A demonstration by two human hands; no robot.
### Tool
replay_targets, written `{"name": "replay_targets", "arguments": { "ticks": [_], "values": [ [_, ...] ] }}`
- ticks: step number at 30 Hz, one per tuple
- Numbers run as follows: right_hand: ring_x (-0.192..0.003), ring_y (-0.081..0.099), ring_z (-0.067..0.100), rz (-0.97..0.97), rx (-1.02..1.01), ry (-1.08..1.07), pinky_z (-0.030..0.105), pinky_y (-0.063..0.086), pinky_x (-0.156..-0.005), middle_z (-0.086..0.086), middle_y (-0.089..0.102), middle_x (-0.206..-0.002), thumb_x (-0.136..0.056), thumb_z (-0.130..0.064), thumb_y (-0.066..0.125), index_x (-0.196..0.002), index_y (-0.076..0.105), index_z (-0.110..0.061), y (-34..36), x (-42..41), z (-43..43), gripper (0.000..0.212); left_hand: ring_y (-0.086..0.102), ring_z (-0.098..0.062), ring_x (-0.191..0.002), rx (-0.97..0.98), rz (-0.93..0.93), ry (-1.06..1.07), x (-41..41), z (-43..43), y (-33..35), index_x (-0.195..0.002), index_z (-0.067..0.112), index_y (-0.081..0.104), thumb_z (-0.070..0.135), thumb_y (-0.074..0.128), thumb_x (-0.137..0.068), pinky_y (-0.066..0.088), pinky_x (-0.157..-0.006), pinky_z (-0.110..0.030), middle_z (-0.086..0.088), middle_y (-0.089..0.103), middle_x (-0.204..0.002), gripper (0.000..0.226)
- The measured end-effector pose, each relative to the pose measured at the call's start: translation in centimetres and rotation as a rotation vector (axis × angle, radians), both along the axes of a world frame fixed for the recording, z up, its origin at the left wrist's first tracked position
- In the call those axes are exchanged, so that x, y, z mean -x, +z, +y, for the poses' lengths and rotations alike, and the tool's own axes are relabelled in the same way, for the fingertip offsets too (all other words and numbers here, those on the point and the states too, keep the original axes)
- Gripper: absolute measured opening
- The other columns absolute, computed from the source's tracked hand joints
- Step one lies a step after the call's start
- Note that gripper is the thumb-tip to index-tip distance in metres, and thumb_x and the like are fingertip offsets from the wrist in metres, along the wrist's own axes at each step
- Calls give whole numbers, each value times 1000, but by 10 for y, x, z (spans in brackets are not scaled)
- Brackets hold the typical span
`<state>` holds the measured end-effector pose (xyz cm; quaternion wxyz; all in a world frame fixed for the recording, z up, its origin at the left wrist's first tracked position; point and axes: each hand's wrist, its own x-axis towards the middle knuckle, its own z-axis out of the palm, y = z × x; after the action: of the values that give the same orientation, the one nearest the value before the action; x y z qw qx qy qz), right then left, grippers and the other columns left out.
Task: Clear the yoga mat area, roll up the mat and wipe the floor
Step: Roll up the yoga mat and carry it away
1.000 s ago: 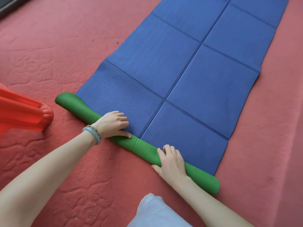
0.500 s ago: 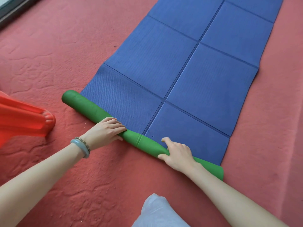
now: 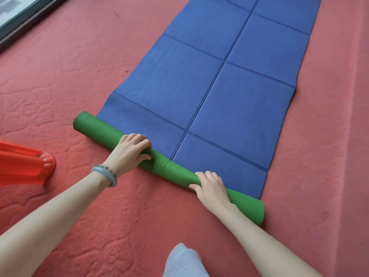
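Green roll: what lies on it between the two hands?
Head view: between the left hand and right hand only bare green roll shows, crossed by one crease line; nothing rests on it.

From my seat, the far end of the blue segmented foam yoga mat (image 3: pixel 229 80) runs off the top edge. The orange-red plastic object (image 3: pixel 26 166) is cut by the left edge; I cannot tell what it is. The pale grey cloth-covered shape (image 3: pixel 183 262) leaves the bottom edge. The dark-framed glass panel (image 3: pixel 22 15) is blurred. The palms of both hands are hidden against the green roll (image 3: pixel 99 130).
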<state>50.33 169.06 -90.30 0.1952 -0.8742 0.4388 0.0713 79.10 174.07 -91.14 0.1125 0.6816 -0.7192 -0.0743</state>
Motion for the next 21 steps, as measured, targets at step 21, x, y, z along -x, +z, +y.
{"name": "replay_targets", "arguments": {
  "ticks": [21],
  "values": [
    [-95, 54, 28, 258, 200, -20, 44, 41, -87, 11, 61, -105, -53, -59, 80, -126, 53, -3, -16, -3, -13, 96, 67, -20, -76, -90, -127, -334, -13, -47, -6, -96, 16, 67, 53, 46, -75, 36, -78, -27, 4, 69, -82, 47]
  ]
}}
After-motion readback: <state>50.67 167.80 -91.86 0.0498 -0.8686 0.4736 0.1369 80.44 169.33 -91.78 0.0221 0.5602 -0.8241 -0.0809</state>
